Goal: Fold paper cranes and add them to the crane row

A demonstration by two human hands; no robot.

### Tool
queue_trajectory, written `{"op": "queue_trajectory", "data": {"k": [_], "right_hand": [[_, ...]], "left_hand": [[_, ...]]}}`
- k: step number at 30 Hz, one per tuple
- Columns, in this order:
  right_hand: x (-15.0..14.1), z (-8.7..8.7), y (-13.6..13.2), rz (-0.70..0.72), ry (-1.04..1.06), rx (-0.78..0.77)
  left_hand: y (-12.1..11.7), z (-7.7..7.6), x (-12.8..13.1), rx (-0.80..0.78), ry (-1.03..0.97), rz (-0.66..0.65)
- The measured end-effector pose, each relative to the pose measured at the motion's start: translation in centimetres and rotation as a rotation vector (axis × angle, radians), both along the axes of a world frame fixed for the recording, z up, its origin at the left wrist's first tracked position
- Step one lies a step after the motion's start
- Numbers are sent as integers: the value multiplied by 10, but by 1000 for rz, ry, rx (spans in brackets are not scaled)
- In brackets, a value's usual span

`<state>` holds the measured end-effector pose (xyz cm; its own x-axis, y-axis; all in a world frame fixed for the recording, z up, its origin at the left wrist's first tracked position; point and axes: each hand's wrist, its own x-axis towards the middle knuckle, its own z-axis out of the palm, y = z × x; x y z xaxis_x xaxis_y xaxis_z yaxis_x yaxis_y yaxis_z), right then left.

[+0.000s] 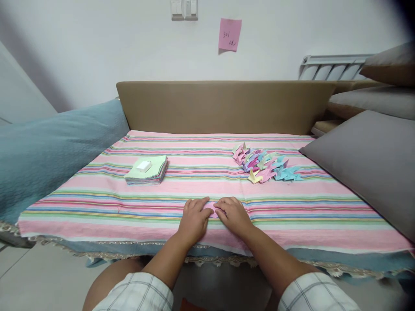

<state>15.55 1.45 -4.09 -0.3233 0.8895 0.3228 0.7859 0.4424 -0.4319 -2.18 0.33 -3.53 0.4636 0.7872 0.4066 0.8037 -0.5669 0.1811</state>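
A small folded piece of pink paper (212, 209) lies on the striped cloth near the front edge, partly covered by my fingers. My left hand (195, 217) holds its left side, the thumb on top of the paper and the fingers curled beside it. From the right, my right hand (232, 214) grips the other side with thumb and fingertips. Ahead and to the right sits a cluster of folded paper cranes (259, 163) in pink, purple, blue, green and yellow. To the left stands a stack of coloured paper squares (154, 167), with a small white block (144, 166) on top.
The striped cloth (84, 216) covers a sofa seat with a brown backrest (220, 108). Grey cushions (366, 155) pile up at the right, and a blue-covered armrest (61, 142) bounds the left. A pink note (229, 34) hangs on the wall below light switches (184, 8).
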Motion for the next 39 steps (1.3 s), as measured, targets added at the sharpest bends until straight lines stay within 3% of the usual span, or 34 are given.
{"op": "queue_trajectory", "data": {"k": [6,17,21,25,29,34,39], "right_hand": [[-1,1,-2,1,-8,10],[0,2,-2,1,-11,8],[-1,1,-2,-1,-7,10],[-1,1,-1,0,-6,4],[0,1,-2,5,-7,14],[4,-2,0,54,12,72],[9,-4,1,168,-11,106]], "left_hand": [[-10,4,-6,162,121,31],[-11,9,-10,131,63,122],[-16,11,-5,127,37,23],[-15,2,-3,115,31,-99],[-10,-5,-4,73,16,-109],[-2,-2,-6,4,13,-99],[6,-2,-6,63,-1,-137]]}}
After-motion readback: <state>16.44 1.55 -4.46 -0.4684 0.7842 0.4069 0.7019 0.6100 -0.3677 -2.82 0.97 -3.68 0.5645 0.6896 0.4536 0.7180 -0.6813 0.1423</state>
